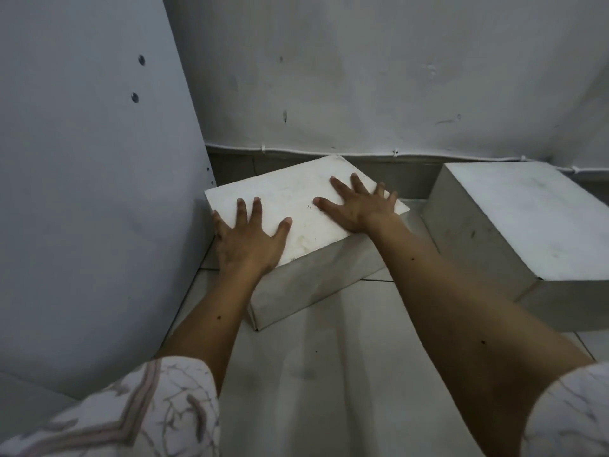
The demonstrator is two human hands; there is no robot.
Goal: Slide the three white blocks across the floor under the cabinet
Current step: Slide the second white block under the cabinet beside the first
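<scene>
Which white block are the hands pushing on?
The middle block beside the cabinet panel; both hands, left and right, lie flat on top. The right-side block is untouched.

Both bare forearms reach forward, the left hand point(248, 240) and right hand point(357, 206) pressed palm-down, fingers point(241, 212) spread flat, patterned sleeves at the elbows.

One head-worn wide-angle view, looking forward and down from close range.

I see only this single view, so nothing is shared with another. It sits above both bare forearms and faces the grey scuffed wall point(379, 77), with the tiled pale floor point(329, 374) below. The flat grey cabinet side panel point(82, 192) fills the left edge, bowed by the lens, and patterned white sleeves point(131, 413) crowd the bottom corners.
</scene>
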